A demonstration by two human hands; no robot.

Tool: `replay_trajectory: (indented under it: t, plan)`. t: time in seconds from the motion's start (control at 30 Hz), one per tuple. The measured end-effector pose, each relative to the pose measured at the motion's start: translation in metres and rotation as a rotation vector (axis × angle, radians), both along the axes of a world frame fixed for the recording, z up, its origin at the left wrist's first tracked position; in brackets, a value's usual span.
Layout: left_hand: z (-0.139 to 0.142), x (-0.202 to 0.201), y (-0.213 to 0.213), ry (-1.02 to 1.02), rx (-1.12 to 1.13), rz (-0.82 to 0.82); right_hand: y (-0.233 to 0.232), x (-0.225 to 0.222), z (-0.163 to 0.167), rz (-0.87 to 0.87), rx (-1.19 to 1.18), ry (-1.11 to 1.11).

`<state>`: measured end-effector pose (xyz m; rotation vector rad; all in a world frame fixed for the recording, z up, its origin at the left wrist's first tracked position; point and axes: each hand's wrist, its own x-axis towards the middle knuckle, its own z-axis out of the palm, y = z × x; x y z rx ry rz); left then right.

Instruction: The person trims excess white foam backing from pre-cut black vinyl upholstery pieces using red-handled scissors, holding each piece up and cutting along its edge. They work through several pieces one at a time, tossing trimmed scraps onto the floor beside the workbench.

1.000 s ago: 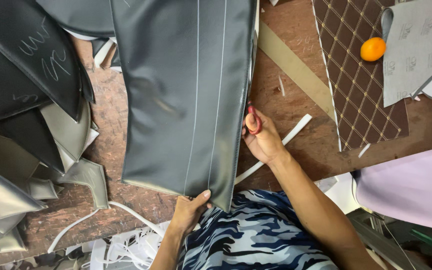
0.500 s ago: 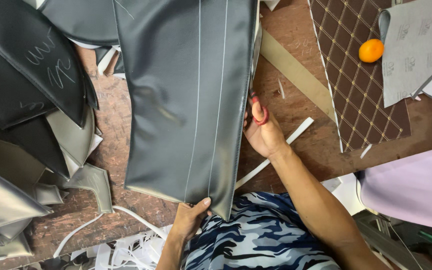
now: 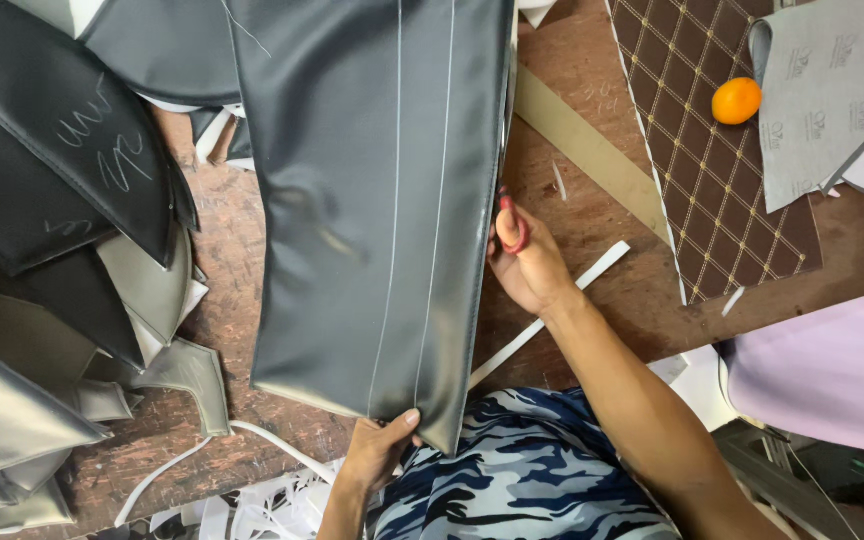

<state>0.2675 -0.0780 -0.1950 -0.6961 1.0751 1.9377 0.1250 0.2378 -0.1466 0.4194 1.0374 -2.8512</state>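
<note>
grey panel (image 3: 372, 200) edge (scissors (image 3: 512, 225) alongside)

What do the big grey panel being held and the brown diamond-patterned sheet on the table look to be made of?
The grey panel, held by the left hand with the right hand at its edge, looks like faux leather or vinyl: a smooth, slightly glossy face with two pale stitched lines. The brown sheet seems to be quilted leatherette, judging by its light diamond stitching.

Head view, looking straight down.
You see the brown worktable (image 3: 602, 215) from close above, your body at its near edge.
</note>
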Motion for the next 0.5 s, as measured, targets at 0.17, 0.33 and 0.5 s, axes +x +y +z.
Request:
replay_trajectory:
  t: [0.17,0.33,0.5]
  plan:
    - [-0.002,0.005,-0.012,-0.024,0.006,-0.027,0.004,-0.019,0.015,-0.106,-0.062,-0.25]
    - [-0.005,0.007,-0.016,0.022,0.068,-0.017,0.006,-0.016,-0.002,0.005,0.074,0.102]
    - [-0.005,0.008,-0.021,-0.009,0.057,-0.044,0.015,-0.029,0.003,-0.021,0.075,0.006]
